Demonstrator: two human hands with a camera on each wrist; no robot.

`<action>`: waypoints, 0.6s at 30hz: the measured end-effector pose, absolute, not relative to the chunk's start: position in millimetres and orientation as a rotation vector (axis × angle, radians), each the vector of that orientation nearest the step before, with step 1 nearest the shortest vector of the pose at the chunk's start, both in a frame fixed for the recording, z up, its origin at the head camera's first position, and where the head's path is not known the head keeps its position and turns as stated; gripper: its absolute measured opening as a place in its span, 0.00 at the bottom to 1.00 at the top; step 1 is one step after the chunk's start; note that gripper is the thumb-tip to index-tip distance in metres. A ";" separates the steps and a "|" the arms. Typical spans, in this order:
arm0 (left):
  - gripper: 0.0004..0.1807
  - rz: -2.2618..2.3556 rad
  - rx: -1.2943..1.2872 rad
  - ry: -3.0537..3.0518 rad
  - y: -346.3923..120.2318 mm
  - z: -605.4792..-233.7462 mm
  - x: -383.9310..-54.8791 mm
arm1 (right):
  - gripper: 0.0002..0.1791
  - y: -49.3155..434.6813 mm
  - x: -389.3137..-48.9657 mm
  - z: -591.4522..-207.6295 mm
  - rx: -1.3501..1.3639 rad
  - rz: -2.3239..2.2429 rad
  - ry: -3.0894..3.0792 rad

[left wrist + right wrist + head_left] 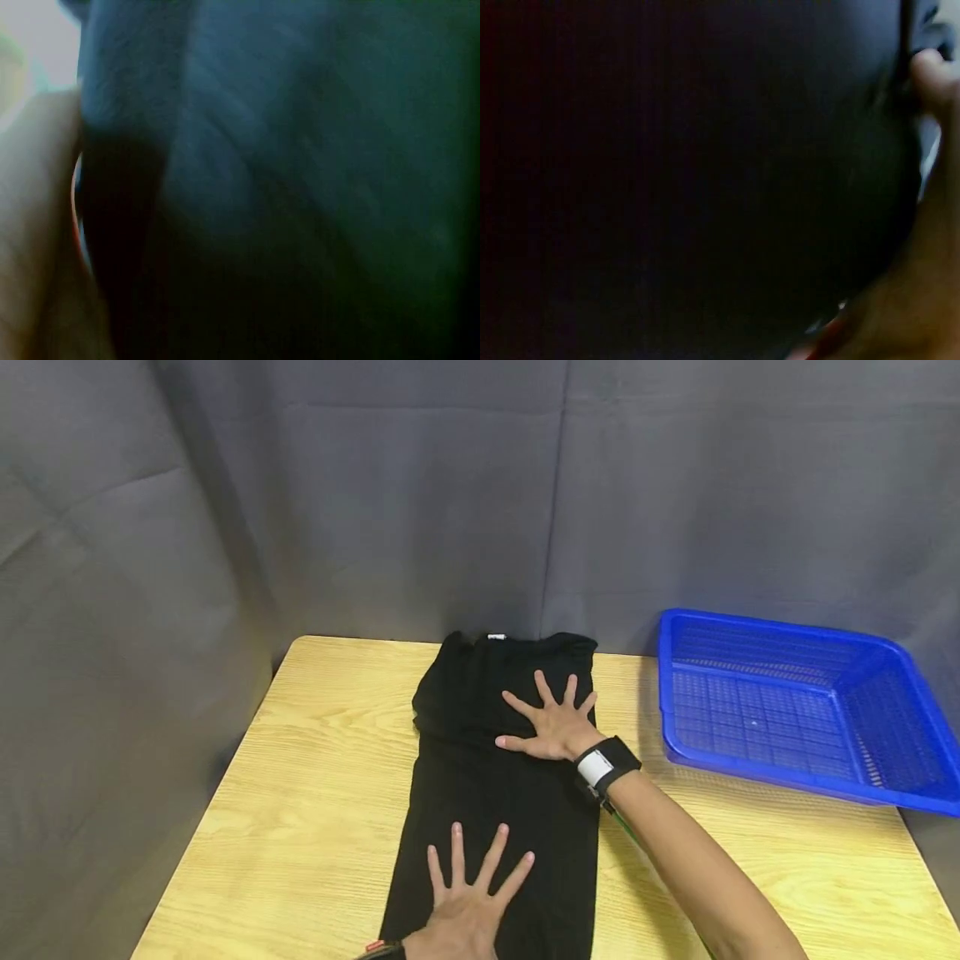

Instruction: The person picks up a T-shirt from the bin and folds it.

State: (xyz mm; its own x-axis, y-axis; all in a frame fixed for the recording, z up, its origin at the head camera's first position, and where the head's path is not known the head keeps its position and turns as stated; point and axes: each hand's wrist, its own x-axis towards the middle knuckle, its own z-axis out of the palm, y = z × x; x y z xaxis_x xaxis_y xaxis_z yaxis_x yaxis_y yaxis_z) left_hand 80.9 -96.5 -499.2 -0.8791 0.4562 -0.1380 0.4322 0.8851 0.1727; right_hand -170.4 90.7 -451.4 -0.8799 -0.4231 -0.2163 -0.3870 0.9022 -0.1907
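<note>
A black garment [487, 785], folded into a long narrow strip, lies on the wooden table with a small white label [497, 637] at its far end. My right hand [557, 727] rests on its upper right part, fingers spread wide. Lower down, my left hand [468, 902] lies over the near part with its fingers straight and apart. Dark cloth [300, 150] fills most of the left wrist view, with blurred skin at the left edge. In the right wrist view, the dark cloth [705, 180] sits beside part of the right hand [934, 82].
A blue plastic basket [675, 756] with mesh walls stands at the right side of the table [300, 777], its right end reaching past the table's edge. Grey curtains [420, 510] hang behind the table and along its left side.
</note>
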 end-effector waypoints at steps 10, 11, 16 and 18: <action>0.66 -0.059 0.760 3.276 -36.3 -522.3 110.5 | 0.47 116.8 -160.6 -450.8 -0.881 -0.377 2.902; 0.65 0.017 0.821 3.221 -46.2 -515.5 109.7 | 0.42 120.4 -144.7 -449.2 -0.957 -0.440 2.938; 0.44 0.374 1.103 2.988 -118.6 -480.3 110.1 | 0.10 142.4 -32.6 -440.6 -1.379 -0.777 2.788; 0.31 0.455 1.214 2.939 -145.3 -473.5 109.0 | 0.04 151.9 10.3 -439.4 -1.448 -0.887 2.557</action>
State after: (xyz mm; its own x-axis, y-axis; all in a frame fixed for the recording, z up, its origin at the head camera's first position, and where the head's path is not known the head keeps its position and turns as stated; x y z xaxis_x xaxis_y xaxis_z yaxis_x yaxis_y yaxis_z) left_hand 109.0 -145.3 -473.5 -0.7123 0.6806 0.1716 0.7006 0.6747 0.2322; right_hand 10.3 151.9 -439.4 -0.5529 -0.8056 0.2128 -0.7643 0.3885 -0.5146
